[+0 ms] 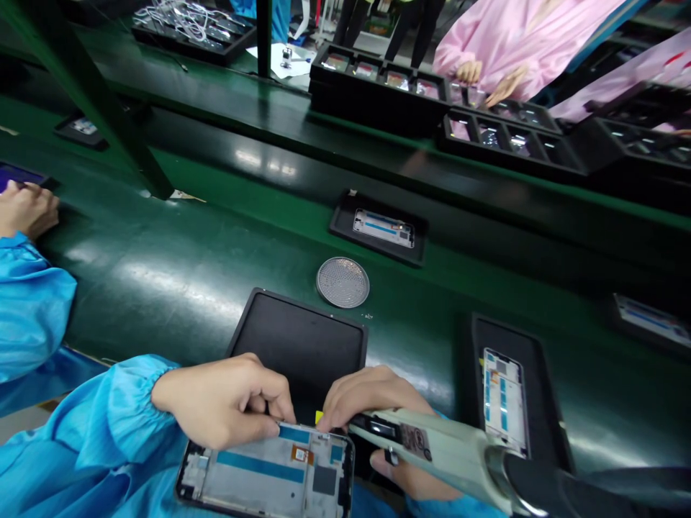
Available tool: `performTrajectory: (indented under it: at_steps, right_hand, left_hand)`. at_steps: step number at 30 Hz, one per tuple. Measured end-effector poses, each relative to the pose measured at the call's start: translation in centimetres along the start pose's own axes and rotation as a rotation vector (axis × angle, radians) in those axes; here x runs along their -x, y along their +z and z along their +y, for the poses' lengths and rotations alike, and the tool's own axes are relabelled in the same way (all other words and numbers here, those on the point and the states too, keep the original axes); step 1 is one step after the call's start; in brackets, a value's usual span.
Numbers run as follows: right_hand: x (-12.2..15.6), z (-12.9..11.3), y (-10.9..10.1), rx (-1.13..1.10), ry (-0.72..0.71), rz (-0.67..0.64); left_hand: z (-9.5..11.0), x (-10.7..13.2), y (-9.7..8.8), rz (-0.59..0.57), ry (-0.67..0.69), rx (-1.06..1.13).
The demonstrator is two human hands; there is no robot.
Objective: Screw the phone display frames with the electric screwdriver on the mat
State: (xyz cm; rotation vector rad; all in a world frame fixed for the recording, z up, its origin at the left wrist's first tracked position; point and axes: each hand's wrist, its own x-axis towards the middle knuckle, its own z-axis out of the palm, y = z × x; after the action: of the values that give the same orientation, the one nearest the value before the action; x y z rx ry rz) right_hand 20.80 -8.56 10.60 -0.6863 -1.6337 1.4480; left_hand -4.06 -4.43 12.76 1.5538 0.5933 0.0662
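Observation:
A phone mid-frame (259,478) with blue film strips and an orange flex piece lies at the lower middle. My left hand (227,403) is closed at its upper edge, thumb and forefinger pinching there. My right hand (372,396) is closed round a pale green electric screwdriver (448,446), which lies between thumb and fingers. The fingertips reach the frame's upper right corner, by a small yellow tab (318,416). The screwdriver's tip is hidden. Just beyond my hands sits a black tray (302,334).
A round dimpled dish (342,282) stands past the tray. Phone frames rest in black trays at right (545,388) and ahead (340,223). A co-worker's hand (26,208) is at left. Across the bench, a person in pink (518,43) works over partitioned black trays (372,97). A green post (102,108) crosses upper left.

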Motion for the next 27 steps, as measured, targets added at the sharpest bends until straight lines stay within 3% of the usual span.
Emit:
performTrajectory:
  at_steps: [5,9,27]
  right_hand:
    - [-0.2,-0.2,-0.5,0.037,-0.126,-0.085]
    - [-0.1,-0.5,-0.1,0.040,-0.053,-0.009]
    - [0.0,-0.1,-1.2,0.061,-0.030,-0.034]
  left_hand:
    - [-0.1,0.0,0.0,0.007,-0.008,0.009]
    - [-0.3,0.0,0.0,0.007,0.015,0.003]
    - [-0.4,-0.3,-0.3,-0.018,0.039,0.009]
